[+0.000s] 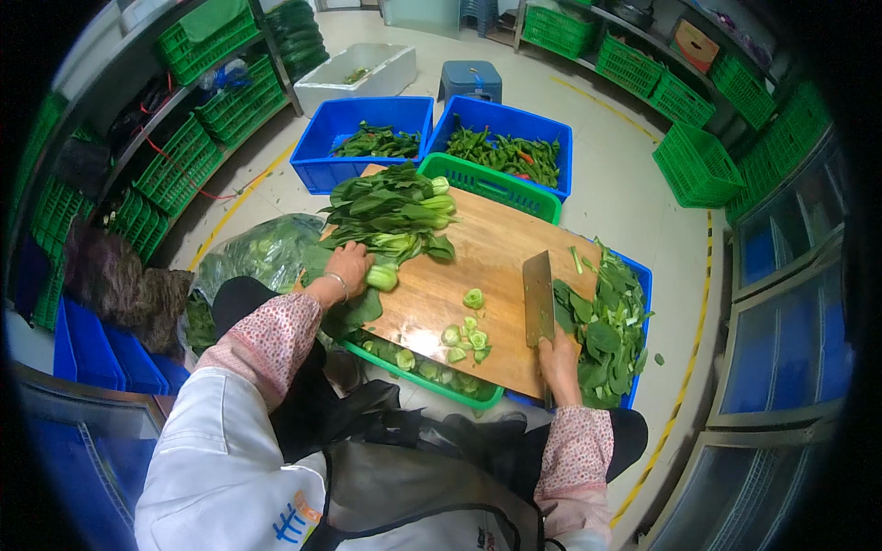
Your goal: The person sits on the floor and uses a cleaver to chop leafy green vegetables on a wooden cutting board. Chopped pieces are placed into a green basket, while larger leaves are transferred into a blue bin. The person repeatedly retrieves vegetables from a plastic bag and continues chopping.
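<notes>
My right hand [558,359] grips a Chinese cleaver [537,299], its broad blade above the right part of the wooden cutting board [475,248]. On the board's left side, my left hand [349,268] is on a head of bok choy [381,277], its pale base turned right. Beyond that hand lies a pile of whole bok choy [393,206]. Several cut bok choy bases [474,337] sit near the front edge. Cut leaves [606,337] heap up at the board's right end, spilling into a blue crate [645,282] partly hidden beneath.
Under the board, a green basket [420,377] holds more cut bases. Two blue crates [358,162] with green peppers [510,155] stand beyond it. A clear plastic bag [258,251] of greens is at left. Farther off are a stool [471,79] and a foam box [358,72].
</notes>
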Tool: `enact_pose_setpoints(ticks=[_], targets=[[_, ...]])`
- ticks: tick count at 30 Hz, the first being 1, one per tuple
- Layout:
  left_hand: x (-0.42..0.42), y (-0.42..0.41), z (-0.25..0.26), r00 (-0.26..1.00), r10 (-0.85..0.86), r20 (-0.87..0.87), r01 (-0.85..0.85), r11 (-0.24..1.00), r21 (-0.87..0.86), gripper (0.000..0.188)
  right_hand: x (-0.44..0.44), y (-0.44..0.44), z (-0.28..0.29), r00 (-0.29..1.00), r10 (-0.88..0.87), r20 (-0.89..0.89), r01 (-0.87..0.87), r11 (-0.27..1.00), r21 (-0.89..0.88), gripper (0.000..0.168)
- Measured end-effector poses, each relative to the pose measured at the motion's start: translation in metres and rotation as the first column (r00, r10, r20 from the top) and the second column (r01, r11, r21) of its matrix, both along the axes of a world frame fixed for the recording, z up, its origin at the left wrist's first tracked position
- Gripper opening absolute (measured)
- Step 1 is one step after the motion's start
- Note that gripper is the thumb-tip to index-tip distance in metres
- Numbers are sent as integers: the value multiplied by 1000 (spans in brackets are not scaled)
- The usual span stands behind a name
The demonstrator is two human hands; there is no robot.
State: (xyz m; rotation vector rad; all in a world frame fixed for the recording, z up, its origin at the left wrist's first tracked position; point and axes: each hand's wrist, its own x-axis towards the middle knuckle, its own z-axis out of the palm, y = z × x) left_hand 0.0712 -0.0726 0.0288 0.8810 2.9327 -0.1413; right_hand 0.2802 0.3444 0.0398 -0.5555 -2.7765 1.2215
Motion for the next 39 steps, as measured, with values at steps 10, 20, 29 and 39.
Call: enact_pose_setpoints(ticks=[10, 20, 29, 39], targets=[[-17, 2, 16, 983, -31, -179, 101, 912, 397, 39, 6, 7, -9, 999, 29, -39, -26, 998, 64, 29], [-45, 19, -8, 980, 143, 138, -152, 987, 55, 51, 4, 8, -2, 997, 0, 71, -8, 994, 106, 27], [-52, 41, 132, 684, -52, 728, -366, 838, 404, 42, 15, -19, 8, 952, 268, 145, -288, 948, 135, 28], [21, 247, 42, 950, -82, 300, 83, 996, 9, 47, 7, 16, 5, 994, -73, -84, 84, 986, 141, 26]])
